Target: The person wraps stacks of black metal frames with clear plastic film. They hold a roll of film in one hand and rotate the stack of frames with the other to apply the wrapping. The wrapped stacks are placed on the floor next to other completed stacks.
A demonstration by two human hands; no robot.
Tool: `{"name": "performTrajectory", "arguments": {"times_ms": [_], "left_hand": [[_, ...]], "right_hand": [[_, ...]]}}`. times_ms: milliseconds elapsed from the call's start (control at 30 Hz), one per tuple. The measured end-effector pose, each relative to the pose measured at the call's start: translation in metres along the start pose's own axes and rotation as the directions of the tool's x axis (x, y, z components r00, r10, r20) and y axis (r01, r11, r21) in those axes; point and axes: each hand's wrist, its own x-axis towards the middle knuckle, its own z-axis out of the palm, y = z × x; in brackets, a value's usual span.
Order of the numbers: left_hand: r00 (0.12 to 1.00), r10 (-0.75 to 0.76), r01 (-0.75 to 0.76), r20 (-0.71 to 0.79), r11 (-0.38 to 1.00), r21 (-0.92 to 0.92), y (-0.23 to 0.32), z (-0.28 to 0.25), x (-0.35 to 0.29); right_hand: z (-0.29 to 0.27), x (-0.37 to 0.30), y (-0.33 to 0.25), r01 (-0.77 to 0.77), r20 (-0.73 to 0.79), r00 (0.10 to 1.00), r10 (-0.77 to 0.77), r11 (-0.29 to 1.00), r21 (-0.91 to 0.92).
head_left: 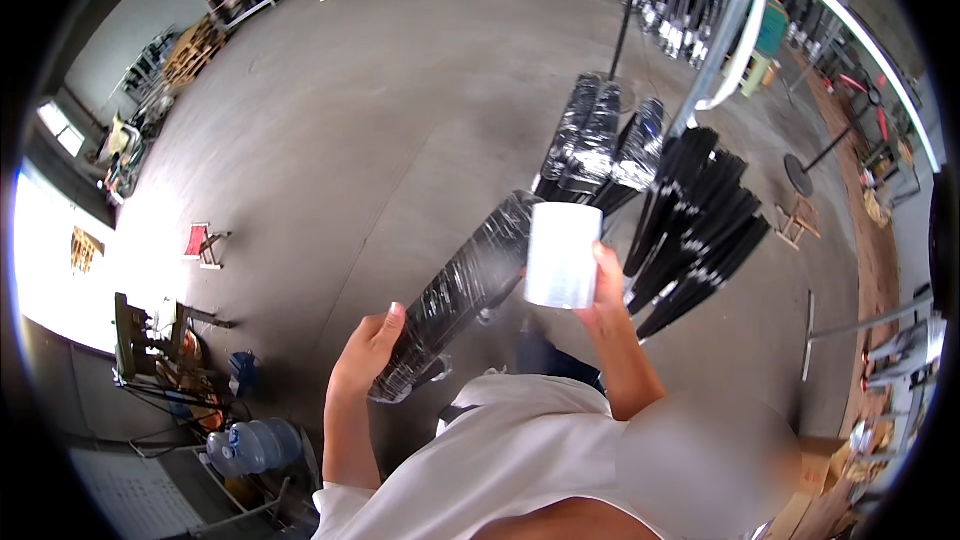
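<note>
Two bare hands work at waist height. Left hand (pixel 368 352), fingers curled, clasps the near end of one long black bundle wrapped in clear film (pixel 462 292), angled up and away. Right hand (pixel 600 292), arm bent upward, grips one white film roll (pixel 562 255) against it. Beyond, several similar bundles (pixel 690 220) lie on the concrete floor (pixel 380 120).

Just me here in a plain white short-sleeve tee with some dark strap or patch showing near the front, dark blue trousers below, both forearms bare, nothing on my left hand (pixel 368 352) or right hand (pixel 605 295), no gloves.
</note>
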Motion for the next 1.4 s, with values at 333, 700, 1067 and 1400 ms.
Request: {"name": "performTrajectory", "arguments": {"times_ms": [333,700,1067,1400], "left_hand": [[0.951,-0.260,0.204,-0.167,0.935,-0.290,0.018,-0.005,0.169],[0.929,-0.370,0.331,-0.008,0.841,-0.428,0.004,0.068,0.370],[0.926,-0.328,0.374,0.185,0.863,-0.341,-0.001,0.168,0.500],[0.967,-0.131,0.174,0.217,0.965,-0.194,0.003,0.244,0.524]], "right_hand": [[0.022,0.235,-0.008,-0.292,0.129,0.947,0.296,0.955,-0.049],[-0.042,0.437,-0.060,-0.378,0.040,0.919,0.392,0.905,-0.194],[-0.124,0.540,-0.101,-0.381,-0.193,0.924,0.330,0.832,-0.403],[-0.160,0.503,-0.143,-0.103,-0.368,0.930,-0.015,0.949,-0.297]]}}
